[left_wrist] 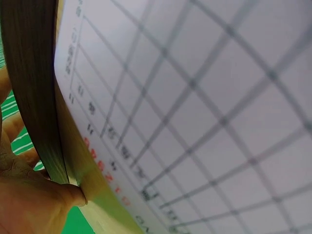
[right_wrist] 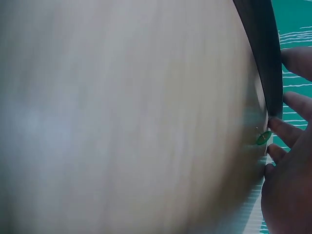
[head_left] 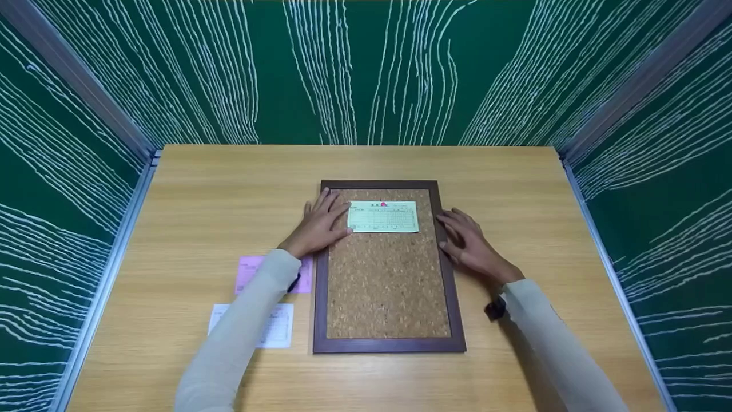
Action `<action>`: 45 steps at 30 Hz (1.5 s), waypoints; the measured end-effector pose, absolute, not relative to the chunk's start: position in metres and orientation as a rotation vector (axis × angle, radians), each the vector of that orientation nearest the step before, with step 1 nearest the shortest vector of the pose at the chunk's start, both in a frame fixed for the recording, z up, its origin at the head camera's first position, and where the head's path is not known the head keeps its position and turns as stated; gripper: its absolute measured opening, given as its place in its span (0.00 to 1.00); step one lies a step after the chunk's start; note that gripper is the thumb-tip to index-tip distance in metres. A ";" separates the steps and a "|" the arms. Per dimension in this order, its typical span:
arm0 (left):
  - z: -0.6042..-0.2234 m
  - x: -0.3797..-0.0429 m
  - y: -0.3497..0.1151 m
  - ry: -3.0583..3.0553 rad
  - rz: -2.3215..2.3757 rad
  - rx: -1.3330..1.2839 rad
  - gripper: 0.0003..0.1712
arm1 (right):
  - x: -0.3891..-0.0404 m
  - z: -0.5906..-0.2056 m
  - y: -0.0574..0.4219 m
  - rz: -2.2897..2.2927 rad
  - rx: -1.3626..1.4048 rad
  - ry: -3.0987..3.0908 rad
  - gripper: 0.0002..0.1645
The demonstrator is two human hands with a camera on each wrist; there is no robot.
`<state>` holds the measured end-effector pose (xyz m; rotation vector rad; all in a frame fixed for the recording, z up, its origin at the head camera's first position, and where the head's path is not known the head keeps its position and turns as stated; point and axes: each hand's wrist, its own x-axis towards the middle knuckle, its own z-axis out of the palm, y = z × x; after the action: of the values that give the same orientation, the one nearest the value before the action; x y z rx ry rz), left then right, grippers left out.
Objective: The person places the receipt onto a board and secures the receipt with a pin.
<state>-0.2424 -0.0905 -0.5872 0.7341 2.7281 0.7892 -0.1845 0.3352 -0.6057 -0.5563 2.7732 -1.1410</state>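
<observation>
A cork board with a dark brown frame lies flat on the table. Near its top is a pale green printed slip, with a pink-red pushpin at its upper edge. My left hand rests across the frame's left side, fingers spread, thumb and a fingertip at the slip's left edge. On the other side, my right hand touches the frame's right edge with loosely bent fingers. A green thumbtack shows beside the right fingertips in the right wrist view; I cannot tell whether they touch it.
Left of the board, a purple slip and a white slip lie on the wooden table, partly covered by the left sleeve. Green panels with white wavy lines stand around the back and sides.
</observation>
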 end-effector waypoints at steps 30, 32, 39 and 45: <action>-0.579 -0.240 -0.094 2.686 0.889 0.663 0.42 | -0.182 -0.609 0.340 -1.155 -0.494 2.701 0.41; -0.575 -0.238 -0.096 2.684 0.922 0.644 0.41 | -0.182 -0.609 0.341 -1.160 -0.495 2.699 0.41; -0.566 -0.232 -0.106 2.684 0.974 0.608 0.41 | -0.182 -0.608 0.342 -1.164 -0.494 2.705 0.41; -0.562 -0.224 -0.121 2.717 0.975 0.643 0.40 | -0.184 -0.607 0.339 -1.159 -0.506 2.697 0.41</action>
<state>-0.2244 -0.1208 -0.5623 0.6427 2.7172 0.9749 -0.1844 0.3387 -0.6071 -0.5059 2.6967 -1.1591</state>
